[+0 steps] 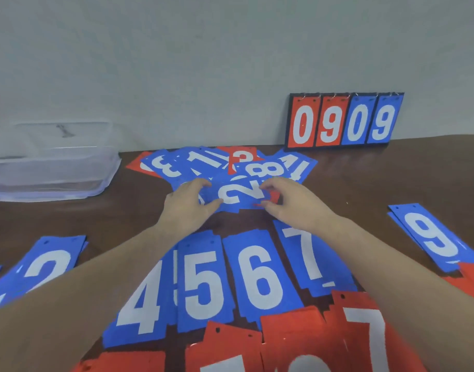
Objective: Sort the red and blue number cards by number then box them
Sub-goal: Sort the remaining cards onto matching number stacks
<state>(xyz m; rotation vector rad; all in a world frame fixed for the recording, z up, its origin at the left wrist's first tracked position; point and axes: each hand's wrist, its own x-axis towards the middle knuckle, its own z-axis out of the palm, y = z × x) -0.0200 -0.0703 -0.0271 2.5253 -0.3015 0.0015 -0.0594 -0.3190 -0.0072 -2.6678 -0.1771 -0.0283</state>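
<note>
A loose heap of blue and red number cards (pixel 219 165) lies at the back middle of the brown table. My left hand (pixel 187 205) and my right hand (pixel 289 202) both pinch a blue card marked 2 (pixel 241 196) at the heap's near edge, one at each end. Closer to me lie sorted blue stacks: 2 (pixel 47 264), 4 (pixel 141 299), 5 (pixel 203 283), 6 (pixel 260 275), 7 (pixel 308 253) and, far right, 9 (pixel 434 237). Red stacks (pixel 284 342) line the near edge, partly cut off.
A clear plastic box (pixel 50 167) with its lid stands at the back left against the wall. A flip scoreboard (pixel 343 122) showing 0 9 0 9 leans on the wall at the back right. Bare brown table (pixel 364 189) shows between the heap and the 9 stack.
</note>
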